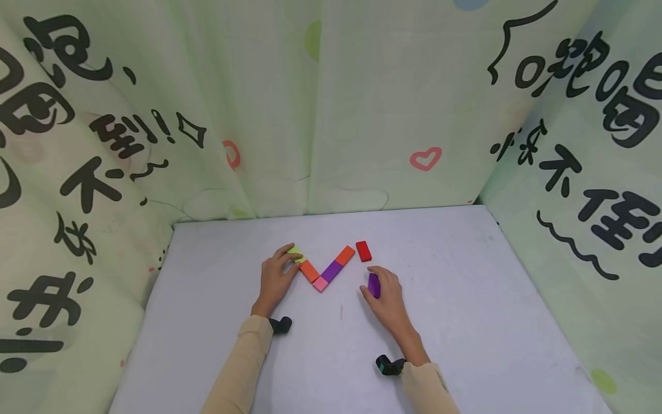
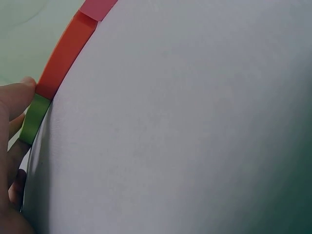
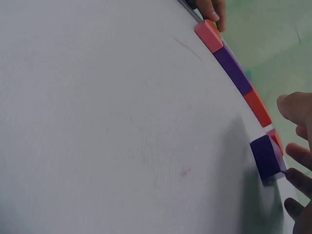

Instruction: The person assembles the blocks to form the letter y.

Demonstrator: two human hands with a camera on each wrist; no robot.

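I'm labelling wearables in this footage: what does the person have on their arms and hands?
Both hands are bare: the left hand and the right hand wear no gloves or rings that I can see. Each forearm is covered by a snug beige sleeve ending at the wrist. A small black camera unit sits at the left wrist, another at the right.

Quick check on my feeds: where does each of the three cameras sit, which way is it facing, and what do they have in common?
Head: above, looking forward and down at the table; both hands and sleeves show, left hand, right hand.
Left wrist: low beside the left hand, facing along the tabletop; fingers touch the green block.
Right wrist: low by the right hand, facing the purple block; fingertips show.
Shared: both wrist views show the pink block.
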